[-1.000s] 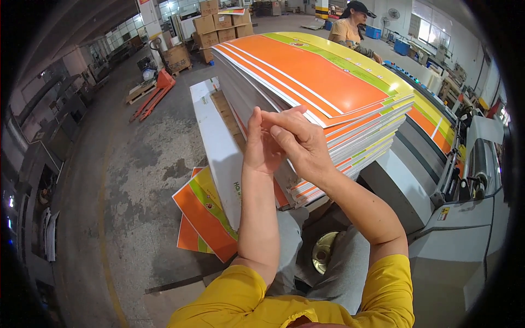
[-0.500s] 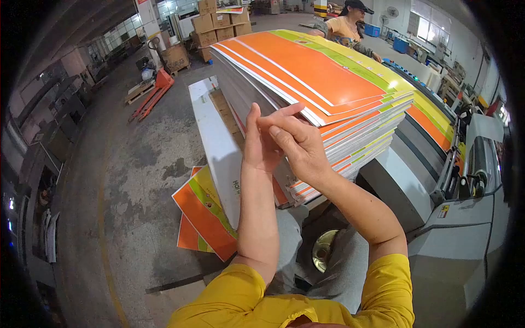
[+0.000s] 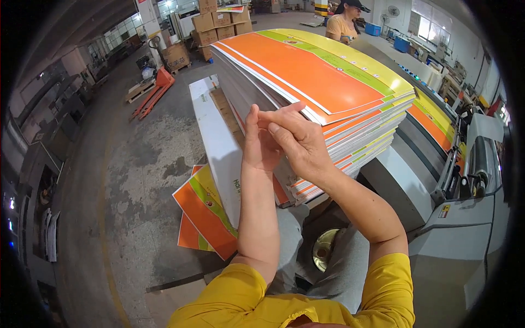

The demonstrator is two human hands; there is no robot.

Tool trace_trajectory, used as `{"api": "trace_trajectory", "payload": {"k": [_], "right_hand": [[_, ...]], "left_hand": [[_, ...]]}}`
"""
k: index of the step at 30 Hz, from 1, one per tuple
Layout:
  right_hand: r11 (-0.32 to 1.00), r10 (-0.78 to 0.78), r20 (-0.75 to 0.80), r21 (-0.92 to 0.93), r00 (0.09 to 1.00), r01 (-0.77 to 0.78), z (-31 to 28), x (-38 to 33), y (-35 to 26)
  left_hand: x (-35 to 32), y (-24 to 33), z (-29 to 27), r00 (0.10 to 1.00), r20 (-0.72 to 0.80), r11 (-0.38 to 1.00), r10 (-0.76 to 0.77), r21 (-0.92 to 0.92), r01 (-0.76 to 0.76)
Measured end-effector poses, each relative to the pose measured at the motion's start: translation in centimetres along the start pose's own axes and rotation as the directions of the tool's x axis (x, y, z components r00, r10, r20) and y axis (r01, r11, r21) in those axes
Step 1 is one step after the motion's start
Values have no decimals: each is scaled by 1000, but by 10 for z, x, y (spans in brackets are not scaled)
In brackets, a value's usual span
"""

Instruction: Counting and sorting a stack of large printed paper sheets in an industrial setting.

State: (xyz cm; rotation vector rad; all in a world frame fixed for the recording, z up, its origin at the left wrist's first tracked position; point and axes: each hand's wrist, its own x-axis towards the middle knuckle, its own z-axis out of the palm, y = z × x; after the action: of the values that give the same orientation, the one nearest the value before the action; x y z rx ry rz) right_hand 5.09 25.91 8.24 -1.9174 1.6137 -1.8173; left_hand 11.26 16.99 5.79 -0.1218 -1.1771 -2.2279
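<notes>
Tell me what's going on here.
A person in a yellow shirt has their left hand and right hand together in front of a tall stack of printed sheets, orange, green and yellow on top. No sheet can be seen in either hand; whether the fingers touch the stack is hard to tell. Loose sheets lie low to its left, a grey machine stands on the right, and a co-worker is beyond the stack.

The sheet stack (image 3: 322, 82) blocks the way ahead; leftward is free.
</notes>
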Motion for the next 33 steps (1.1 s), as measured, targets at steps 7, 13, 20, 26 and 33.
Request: {"api": "trace_trajectory", "payload": {"k": [7, 13, 20, 26, 33], "right_hand": [[938, -286, -162, -249, 944, 242, -38, 3, -13], [759, -58, 249, -618, 967, 205, -91, 12, -14], [910, 231, 221, -394, 948, -130, -104, 18, 1], [781, 31, 80, -624, 996, 26, -106, 20, 28], [701, 203, 58, -705, 978, -104, -102, 26, 15]], "left_hand": [[7, -4, -12, 991, 132, 987, -28, -153, 49], [12, -13, -3, 999, 10, 999, 46, 13, -46], [12, -17, 5, 988, -110, 991, 113, 89, -104], [14, -21, 14, 964, -217, 977, 155, 176, -117], [16, -22, 20, 950, -268, 973, 163, 206, -109]]}}
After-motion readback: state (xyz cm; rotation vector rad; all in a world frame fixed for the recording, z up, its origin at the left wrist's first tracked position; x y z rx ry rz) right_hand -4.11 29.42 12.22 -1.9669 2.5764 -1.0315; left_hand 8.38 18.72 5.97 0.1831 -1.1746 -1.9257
